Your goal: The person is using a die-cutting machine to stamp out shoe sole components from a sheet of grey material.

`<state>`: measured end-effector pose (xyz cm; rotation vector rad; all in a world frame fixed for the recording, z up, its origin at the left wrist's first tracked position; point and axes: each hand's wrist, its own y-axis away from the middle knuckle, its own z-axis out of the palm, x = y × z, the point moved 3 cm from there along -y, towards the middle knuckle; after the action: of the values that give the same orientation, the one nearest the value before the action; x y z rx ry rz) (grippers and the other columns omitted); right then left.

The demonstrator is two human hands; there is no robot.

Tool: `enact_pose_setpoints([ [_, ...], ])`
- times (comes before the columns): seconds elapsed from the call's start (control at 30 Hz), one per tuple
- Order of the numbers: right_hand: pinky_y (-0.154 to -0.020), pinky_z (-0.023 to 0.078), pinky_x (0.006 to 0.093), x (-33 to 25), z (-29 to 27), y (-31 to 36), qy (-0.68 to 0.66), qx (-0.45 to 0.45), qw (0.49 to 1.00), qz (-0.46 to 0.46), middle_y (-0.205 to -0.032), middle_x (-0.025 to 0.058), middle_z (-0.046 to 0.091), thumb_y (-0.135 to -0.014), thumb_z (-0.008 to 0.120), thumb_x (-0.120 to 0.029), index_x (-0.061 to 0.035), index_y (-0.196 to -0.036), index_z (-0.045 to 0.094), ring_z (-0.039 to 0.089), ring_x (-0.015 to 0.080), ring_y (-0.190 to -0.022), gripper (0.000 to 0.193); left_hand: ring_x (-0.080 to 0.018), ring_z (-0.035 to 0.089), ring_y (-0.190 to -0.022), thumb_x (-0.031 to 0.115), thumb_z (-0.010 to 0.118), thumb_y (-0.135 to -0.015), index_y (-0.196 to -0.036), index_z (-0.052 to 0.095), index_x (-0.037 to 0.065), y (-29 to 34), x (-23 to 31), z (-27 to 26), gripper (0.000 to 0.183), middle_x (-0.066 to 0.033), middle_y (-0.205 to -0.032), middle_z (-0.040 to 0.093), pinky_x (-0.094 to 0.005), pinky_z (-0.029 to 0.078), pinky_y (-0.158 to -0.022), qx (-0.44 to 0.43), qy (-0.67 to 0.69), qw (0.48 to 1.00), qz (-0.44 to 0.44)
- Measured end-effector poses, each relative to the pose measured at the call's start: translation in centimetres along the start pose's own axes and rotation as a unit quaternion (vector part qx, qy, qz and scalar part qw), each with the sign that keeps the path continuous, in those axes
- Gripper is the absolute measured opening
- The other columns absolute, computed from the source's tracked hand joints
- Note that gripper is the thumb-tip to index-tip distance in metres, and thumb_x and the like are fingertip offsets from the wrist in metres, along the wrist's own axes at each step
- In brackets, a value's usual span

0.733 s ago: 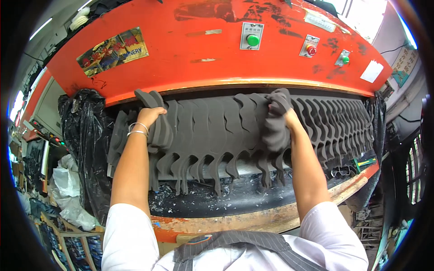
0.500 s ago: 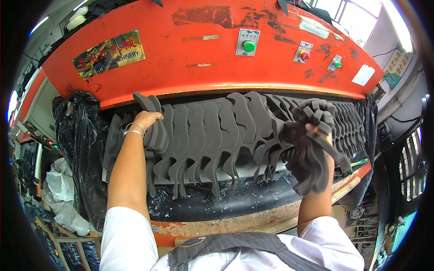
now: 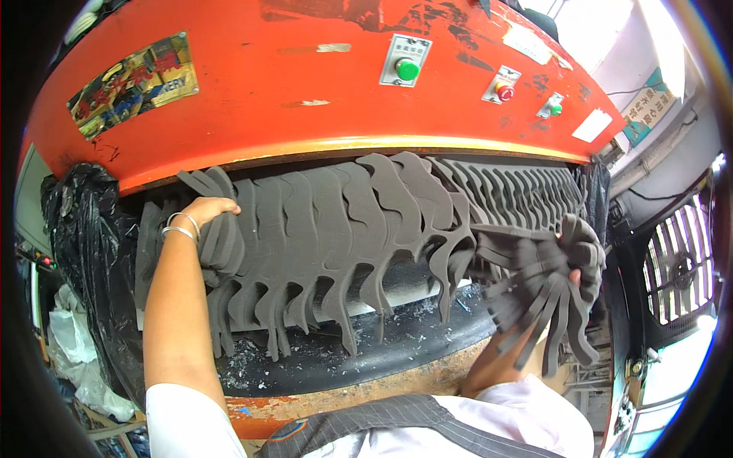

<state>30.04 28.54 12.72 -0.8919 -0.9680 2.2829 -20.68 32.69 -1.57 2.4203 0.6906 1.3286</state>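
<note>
A large cut sheet of dark grey foam (image 3: 298, 221) lies across the machine bed, split into wavy-edged pieces with curved tails hanging over the near side. At its left end my left hand (image 3: 208, 211) is closed around a small stack of curved foam pieces (image 3: 227, 248). On the right, my right hand (image 3: 574, 276) grips a bunch of loose foam strips (image 3: 538, 263), which fan out and droop over my forearm. Most of that hand is hidden by the strips. Behind the bunch stand rows of thin wavy foam slats (image 3: 519, 191).
A red machine front (image 3: 267, 99) rises just beyond the foam, with a green button (image 3: 407, 70) and a red button (image 3: 504, 92). The black bed edge (image 3: 366, 355) is littered with scraps. Black plastic (image 3: 88, 244) hangs at the left end; white bags (image 3: 72, 336) lie below it.
The foam bunch in my right hand has swung outward to the right and spread apart. My left hand keeps its hold at the left end. The whole view has shifted slightly.
</note>
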Motion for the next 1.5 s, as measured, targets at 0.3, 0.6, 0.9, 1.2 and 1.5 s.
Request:
enact_pose_setpoints([
  [0.3, -0.085, 0.046, 0.0461, -1.8, -0.9, 1.0, 0.044, 0.016, 0.999, 0.005, -0.089, 0.0029, 0.044, -0.063, 0.051, -0.003, -0.01, -0.086, 0.043, 0.048, 0.0215, -0.085, 0.026, -0.0129, 0.05, -0.114, 0.032, 0.068, -0.077, -0.096, 0.072, 0.011, -2.0, -2.3, -0.5, 0.029, -0.0013, -0.109, 0.066, -0.03, 0.029, -0.105, -0.019, 0.005, 0.999, -0.041],
  [0.6, -0.084, 0.047, 0.0433, -5.2, 0.0, 2.6, 0.095, 0.033, 0.995, 0.001, -0.091, 0.0031, 0.047, -0.069, 0.052, -0.008, -0.0101, -0.091, 0.046, 0.05, 0.0202, -0.086, 0.022, -0.0122, 0.054, -0.095, 0.033, 0.068, -0.077, -0.093, 0.071, 0.007, -2.5, -3.9, 0.4, 0.031, 0.0016, -0.096, 0.064, -0.0259, 0.038, -0.092, -0.078, 0.131, 0.988, 0.035],
  [0.9, -0.083, 0.047, 0.0405, -8.5, 0.0, 3.6, 0.141, 0.049, 0.989, 0.004, -0.093, 0.0033, 0.051, -0.076, 0.053, -0.012, -0.0102, -0.096, 0.049, 0.052, 0.0189, -0.087, 0.02, -0.0167, 0.054, -0.097, 0.037, 0.074, -0.067, -0.091, 0.072, 0.006, -0.9, -2.3, 0.6, 0.039, -0.0041, -0.101, 0.064, -0.0301, 0.041, -0.09, -0.014, 0.108, 0.993, 0.047],
  [1.2, -0.083, 0.048, 0.0377, -14.7, 1.3, 2.2, 0.225, 0.049, 0.972, 0.038, -0.095, 0.0036, 0.055, -0.082, 0.054, -0.017, -0.0103, -0.1, 0.053, 0.055, 0.0176, -0.088, 0.019, -0.0161, 0.058, -0.096, 0.031, 0.075, -0.067, -0.09, 0.074, 0.008, -2.5, -3.2, 0.2, 0.033, -0.003, -0.096, 0.068, -0.0304, 0.042, -0.091, -0.037, 0.12, 0.99, 0.059],
  [1.5, -0.082, 0.048, 0.035, 4.3, -1.1, 0.0, 0.325, -0.178, 0.838, 0.401, -0.097, 0.0038, 0.058, -0.089, 0.055, -0.021, -0.0105, -0.105, 0.056, 0.057, 0.0163, -0.089, 0.02, -0.0192, 0.059, -0.101, 0.032, 0.075, -0.063, -0.096, 0.071, -0.002, -0.6, -4.1, 0.8, 0.047, -0.0107, -0.106, 0.067, -0.0315, 0.043, -0.092, 0.092, 0.166, 0.978, 0.09],
])
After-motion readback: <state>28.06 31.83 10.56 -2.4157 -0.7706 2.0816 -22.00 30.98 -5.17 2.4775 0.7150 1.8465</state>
